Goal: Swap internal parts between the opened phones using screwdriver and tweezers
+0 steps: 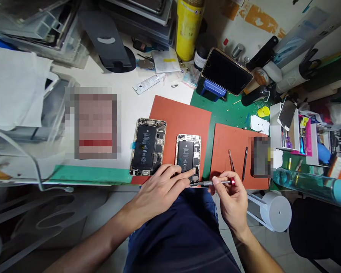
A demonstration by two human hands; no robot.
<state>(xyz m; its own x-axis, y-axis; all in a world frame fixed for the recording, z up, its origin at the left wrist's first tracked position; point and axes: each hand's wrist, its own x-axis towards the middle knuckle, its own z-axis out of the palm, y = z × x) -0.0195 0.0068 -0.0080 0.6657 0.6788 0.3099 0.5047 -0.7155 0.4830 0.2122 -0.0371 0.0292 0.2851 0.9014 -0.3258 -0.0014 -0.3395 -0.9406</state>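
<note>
A small opened smartphone (184, 151), with its battery and inner boards bare, lies on the left red-brown mat (182, 110). Across its lower end rests my left hand (161, 187), fingers stretched out and touching it, covering its bottom left corner. My right hand (233, 197) is closed around a slim screwdriver (208, 183) with a red end. The screwdriver lies nearly level, its tip at the phone's bottom edge by my left fingers; exact contact cannot be made out. Left of it is a larger opened smartphone (144, 148), also with its battery bare.
Tweezers (231, 160) and a black stick tool (245, 163) lie on the right mat (224, 140), beside a blurred dark object (260, 157). A phone (227, 72) leans on a blue stand (211, 90). Behind are a yellow can (189, 30) and a tube (148, 83).
</note>
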